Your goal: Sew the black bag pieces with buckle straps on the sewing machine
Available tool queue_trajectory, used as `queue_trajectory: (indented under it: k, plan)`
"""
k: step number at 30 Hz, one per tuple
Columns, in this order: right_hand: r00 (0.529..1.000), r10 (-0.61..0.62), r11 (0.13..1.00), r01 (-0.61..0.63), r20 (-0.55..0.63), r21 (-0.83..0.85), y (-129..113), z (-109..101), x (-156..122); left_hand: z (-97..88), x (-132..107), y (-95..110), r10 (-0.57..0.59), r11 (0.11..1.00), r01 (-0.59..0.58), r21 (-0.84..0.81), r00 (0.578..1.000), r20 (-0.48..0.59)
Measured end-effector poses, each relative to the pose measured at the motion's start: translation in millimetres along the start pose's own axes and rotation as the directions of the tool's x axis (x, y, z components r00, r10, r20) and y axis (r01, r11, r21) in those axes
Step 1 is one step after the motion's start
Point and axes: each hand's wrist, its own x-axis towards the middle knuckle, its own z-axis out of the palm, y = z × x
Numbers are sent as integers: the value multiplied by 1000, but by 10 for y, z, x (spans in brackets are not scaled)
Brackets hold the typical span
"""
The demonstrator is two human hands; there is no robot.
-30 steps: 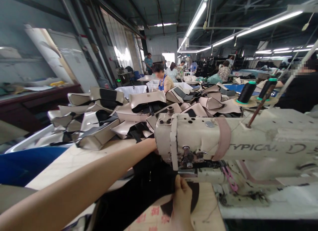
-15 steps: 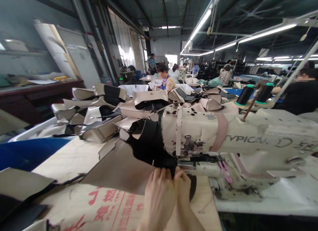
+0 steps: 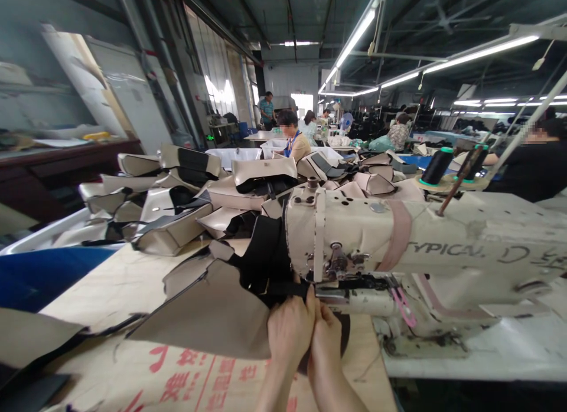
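Note:
An unfinished beige and black bag [image 3: 208,314] lies at the sewing head of a cream sewing machine [image 3: 354,232]. My left hand [image 3: 290,326] is closed on the bag's black part, its fingers curled just left of the machine's narrow arm [image 3: 363,303]. Pressed close beside it, my right hand [image 3: 325,335] pinches the same work near the end of that arm. A black strap [image 3: 283,289] with a small gold-coloured bit runs behind my left fingers. The fingertips and the needle are partly hidden.
Beneath the work is a wooden board [image 3: 110,282] with red lettering. A heap of similar bags [image 3: 177,223] stands behind, beside a blue sheet [image 3: 53,276] at left. Black thread cones [image 3: 436,167] top the machine. Co-workers [image 3: 299,140] sit beyond.
Both hands have turned and drawn closer together at the end of the machine arm. The bag has swung slightly left and down, and its black strap now shows more clearly.

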Motion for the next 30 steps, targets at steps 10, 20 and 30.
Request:
queue_trajectory:
  k: [10, 20, 30]
  plan:
    - [991, 129, 979, -135, 46, 150, 23, 39, -15, 62, 95, -70, -232, 939, 293, -178, 925, 301]
    - [976, 218, 932, -207, -3, 298, -15, 164, -75, 13, 181, -193, -189, 950, 237, -201, 954, 232]
    - [982, 187, 958, -180, -12, 221, -57, 149, -55, -50, 192, -174, -187, 953, 240, -186, 946, 264]
